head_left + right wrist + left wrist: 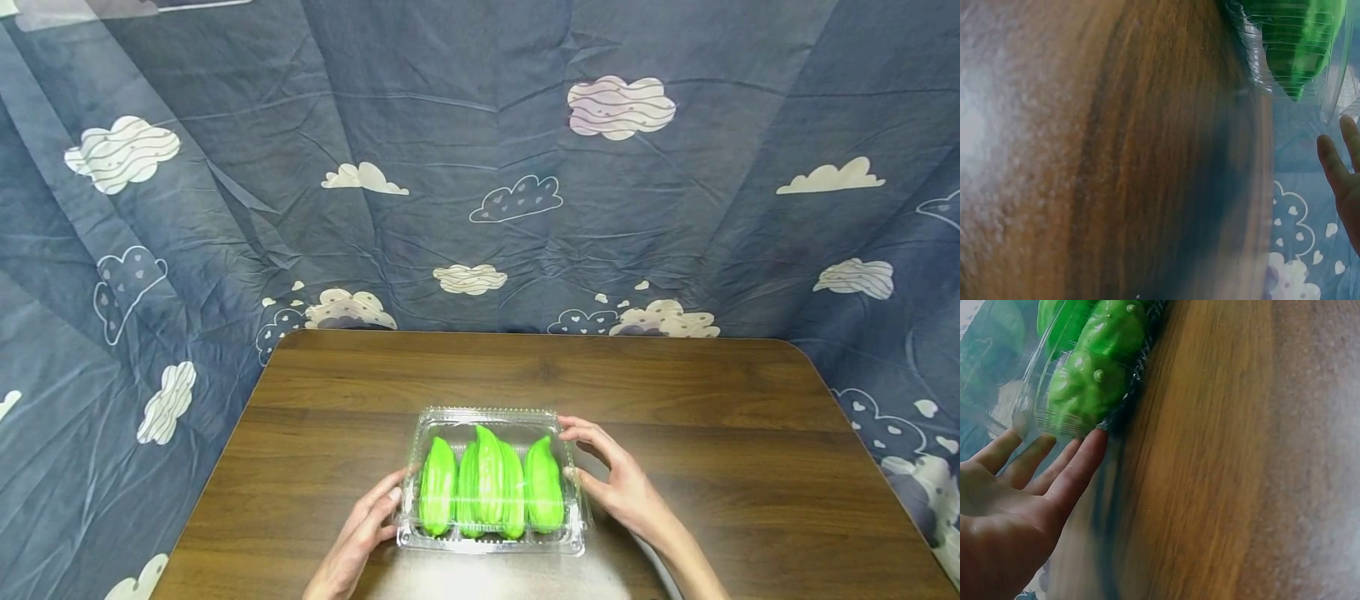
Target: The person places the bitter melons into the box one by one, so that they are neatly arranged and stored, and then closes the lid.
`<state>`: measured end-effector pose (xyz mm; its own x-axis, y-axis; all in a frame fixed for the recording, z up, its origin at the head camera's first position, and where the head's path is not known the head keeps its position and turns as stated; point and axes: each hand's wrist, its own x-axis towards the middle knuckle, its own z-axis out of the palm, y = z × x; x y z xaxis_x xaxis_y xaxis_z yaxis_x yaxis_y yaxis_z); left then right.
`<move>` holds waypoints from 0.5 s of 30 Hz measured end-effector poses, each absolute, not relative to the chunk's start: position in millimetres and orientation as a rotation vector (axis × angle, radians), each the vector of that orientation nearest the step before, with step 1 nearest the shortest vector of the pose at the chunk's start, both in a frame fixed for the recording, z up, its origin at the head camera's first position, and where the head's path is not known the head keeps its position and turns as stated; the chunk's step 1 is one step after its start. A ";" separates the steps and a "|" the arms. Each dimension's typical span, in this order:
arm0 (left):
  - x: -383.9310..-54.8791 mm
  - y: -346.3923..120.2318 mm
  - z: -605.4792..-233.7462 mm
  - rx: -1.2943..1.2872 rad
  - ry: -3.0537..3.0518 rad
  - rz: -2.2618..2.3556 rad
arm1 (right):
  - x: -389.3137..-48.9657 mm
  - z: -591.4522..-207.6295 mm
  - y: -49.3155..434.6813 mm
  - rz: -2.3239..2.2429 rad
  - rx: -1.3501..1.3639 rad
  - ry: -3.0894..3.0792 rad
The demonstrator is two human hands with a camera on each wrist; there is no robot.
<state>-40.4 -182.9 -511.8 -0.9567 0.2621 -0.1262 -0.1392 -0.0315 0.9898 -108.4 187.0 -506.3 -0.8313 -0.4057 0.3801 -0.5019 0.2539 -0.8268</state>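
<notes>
A clear plastic clamshell box point(487, 547) sits at the near middle of the table, with its lid down. Several bright green bitter gourds point(490, 479) lie side by side inside it, tips pointing away from me. My left hand point(358, 527) is at the box's left side; in the left wrist view its nearly straight fingers point(1079, 465) touch the plastic edge. At the right side is my right hand point(626, 479), thumb and fingers spread along the wall near the far corner. Only a few fingertips of it show in the right wrist view, close to the box.
The brown wooden table point(712, 433) has rounded far corners. Behind it and on both sides hangs a dark blue cloth point(450, 108) with white cloud prints. A bright glare lies on the table's near edge, in front of the box.
</notes>
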 end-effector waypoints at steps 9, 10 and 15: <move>-42.1 -186.4 -508.2 0.189 1.891 2.079 | -102.4 -506.5 188.1 1.578 0.866 -2.451; -42.0 -186.3 -507.9 0.185 1.902 2.076 | -101.9 -507.1 188.1 1.575 0.874 -2.452; -41.7 -184.9 -506.3 0.113 1.985 2.073 | -100.3 -509.0 188.7 1.559 0.873 -2.481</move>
